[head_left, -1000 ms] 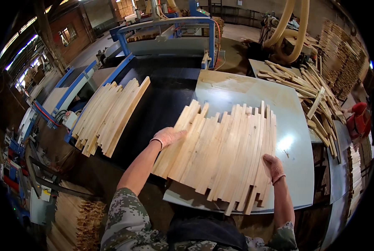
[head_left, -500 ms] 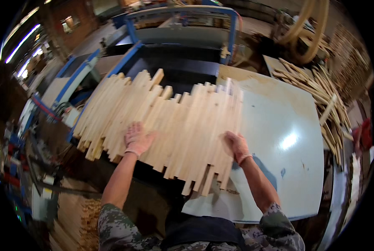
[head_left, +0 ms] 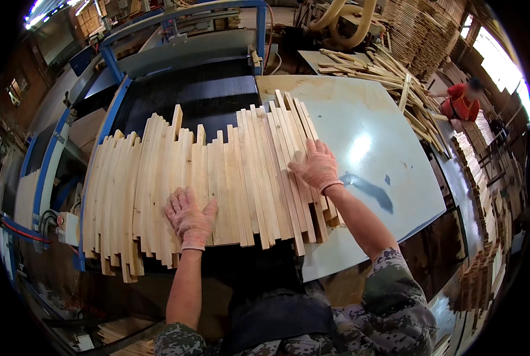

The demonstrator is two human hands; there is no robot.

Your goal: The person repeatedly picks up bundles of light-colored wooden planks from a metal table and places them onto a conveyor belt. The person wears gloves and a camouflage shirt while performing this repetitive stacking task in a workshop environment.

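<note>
A wide row of pale wooden strips (head_left: 152,190), of uneven lengths, lies side by side in front of me. My left hand (head_left: 189,218), in a pinkish knit glove, rests flat on the strips near their front ends, fingers spread. Further right, my right hand (head_left: 316,167), gloved alike, lies with its fingers stretched over the strips at the row's right edge. Several strips there are slightly slanted and some look stacked on others. Beneath the row is a dark conveyor belt (head_left: 200,89); its right end reaches onto a pale smooth tabletop (head_left: 389,148).
A blue machine frame (head_left: 182,10) spans the belt's far end. Loose wooden offcuts (head_left: 372,65) are heaped beyond the tabletop, beside a thick curved hose (head_left: 354,35). At the far right is a person in a red top (head_left: 463,105). Stacked strips (head_left: 481,273) stand at the right.
My right hand has gone from beside the row's right edge to on top of the strips there. The right-hand strips now lie at a different slant. The view has turned right.
</note>
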